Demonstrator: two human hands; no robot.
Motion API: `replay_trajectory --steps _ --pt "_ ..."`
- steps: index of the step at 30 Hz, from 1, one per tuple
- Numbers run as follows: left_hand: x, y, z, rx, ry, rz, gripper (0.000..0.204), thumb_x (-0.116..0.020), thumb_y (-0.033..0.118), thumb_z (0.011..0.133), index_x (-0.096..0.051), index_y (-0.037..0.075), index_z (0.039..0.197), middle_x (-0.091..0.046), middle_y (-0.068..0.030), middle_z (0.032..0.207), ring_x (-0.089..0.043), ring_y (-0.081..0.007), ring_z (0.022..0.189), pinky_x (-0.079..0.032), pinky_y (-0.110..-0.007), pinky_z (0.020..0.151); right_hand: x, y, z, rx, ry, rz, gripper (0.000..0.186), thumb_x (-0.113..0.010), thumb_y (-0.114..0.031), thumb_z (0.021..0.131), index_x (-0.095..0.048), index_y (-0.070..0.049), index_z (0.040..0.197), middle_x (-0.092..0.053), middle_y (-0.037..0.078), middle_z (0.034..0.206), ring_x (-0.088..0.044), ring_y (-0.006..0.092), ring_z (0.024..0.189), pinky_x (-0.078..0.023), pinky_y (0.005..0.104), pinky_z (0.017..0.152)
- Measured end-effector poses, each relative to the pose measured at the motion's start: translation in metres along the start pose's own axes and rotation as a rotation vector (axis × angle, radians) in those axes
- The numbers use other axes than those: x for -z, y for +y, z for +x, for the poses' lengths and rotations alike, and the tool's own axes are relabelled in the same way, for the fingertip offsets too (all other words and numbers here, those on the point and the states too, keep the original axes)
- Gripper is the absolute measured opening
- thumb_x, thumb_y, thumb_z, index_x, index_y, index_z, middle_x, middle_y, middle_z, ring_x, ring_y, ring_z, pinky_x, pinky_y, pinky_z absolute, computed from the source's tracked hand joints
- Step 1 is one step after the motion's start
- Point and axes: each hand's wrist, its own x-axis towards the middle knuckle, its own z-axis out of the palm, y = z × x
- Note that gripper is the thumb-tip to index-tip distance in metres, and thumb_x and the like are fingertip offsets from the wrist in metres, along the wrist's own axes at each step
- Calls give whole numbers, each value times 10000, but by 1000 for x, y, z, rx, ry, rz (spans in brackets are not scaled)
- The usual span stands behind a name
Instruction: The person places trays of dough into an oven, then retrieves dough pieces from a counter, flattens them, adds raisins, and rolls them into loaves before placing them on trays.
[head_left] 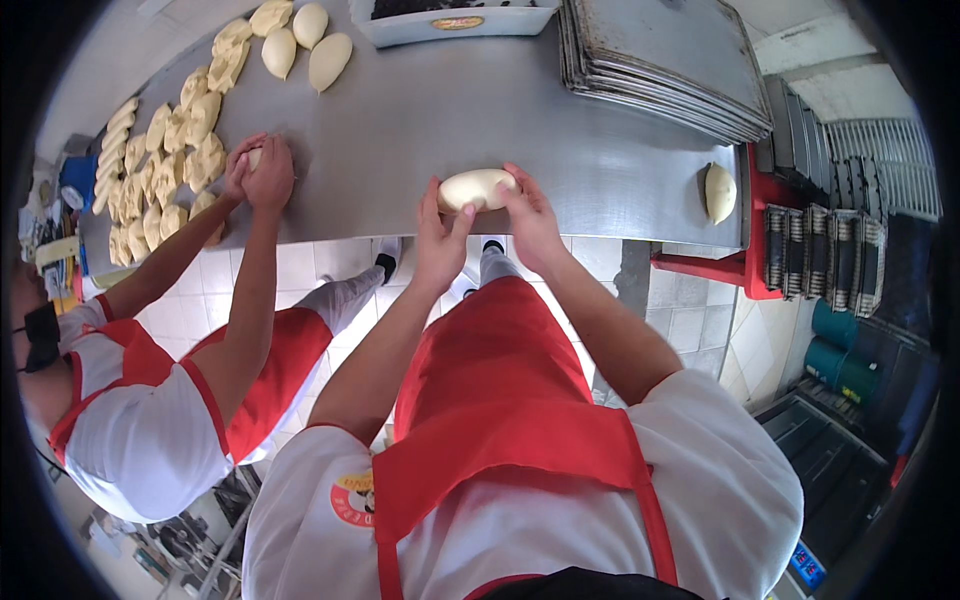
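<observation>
A smooth, pale oval piece of dough is held just above the near edge of the metal table. My left hand grips its left end, with the thumb against the near side. At the right end my right hand closes around it, fingers on the far side. Another shaped dough piece lies by itself near the table's right end.
To my left a co-worker's hands press dough beside many rough dough pieces. Smooth dough balls lie farther back. A stack of baking trays and a white tub stand at the far side; a red stand adjoins the right end.
</observation>
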Motion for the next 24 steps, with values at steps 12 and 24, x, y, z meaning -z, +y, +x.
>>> replay_trajectory --steps 12,24 --pt "22 35 83 -397 69 722 899 -666 412 1014 -245 -62 1651 -189 -326 1716 -324 -455 1564 -366 -503 1225 4 -49 68 754 -15 -1102 420 -475 -308 1143 -613 -10 1406 -656 182 1361 -607 319 1293 -461 395 1116" --pt "-46 6 157 -375 304 -156 674 -458 303 1041 -364 -31 1619 -460 -228 1623 -572 -369 1364 -478 -445 1095 -33 -11 144 806 51 -667 398 -420 -248 1110 -660 4 1302 -724 200 1211 -721 331 1100 -557 411 951"
